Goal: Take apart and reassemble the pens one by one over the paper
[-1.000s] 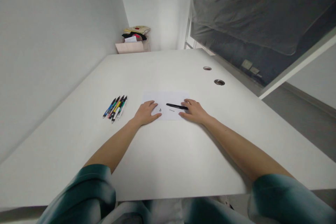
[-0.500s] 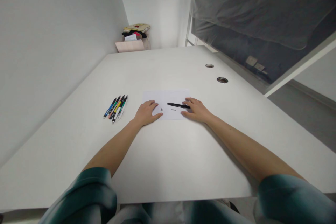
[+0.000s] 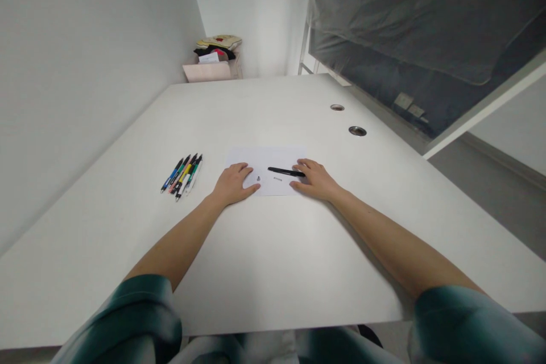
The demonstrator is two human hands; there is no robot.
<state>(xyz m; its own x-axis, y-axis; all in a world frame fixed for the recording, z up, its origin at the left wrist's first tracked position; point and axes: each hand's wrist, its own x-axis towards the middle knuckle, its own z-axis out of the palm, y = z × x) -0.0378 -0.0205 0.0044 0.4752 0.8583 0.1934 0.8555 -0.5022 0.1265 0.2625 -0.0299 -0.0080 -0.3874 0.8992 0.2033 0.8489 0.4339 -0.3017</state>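
On the white table [image 3: 273,261] lies a white sheet of paper [image 3: 264,154]. My left hand [image 3: 232,184] rests on its left side, fingers apart and holding nothing. My right hand [image 3: 315,178] lies at the right side, thumb and fingers spread. A black pen barrel [image 3: 281,170] lies on the paper, its right end beside or under my right fingers. Just below it is a small spring [image 3: 277,178]. Nearer my left thumb sits a tiny metallic piece [image 3: 258,178], perhaps a pen tip; it is too small to be sure.
Several pens [image 3: 182,176] of various colours lie in a bunch left of the paper. Two round cable holes [image 3: 357,131] are set into the table at the right. A box [image 3: 207,72] with cloth items stands beyond the far edge, and a dark grey cover [image 3: 409,17] hangs at the right.
The whole view has shifted slightly, so things appear a little further left. Both hands, the black pen barrel and the small parts keep their places on the paper.
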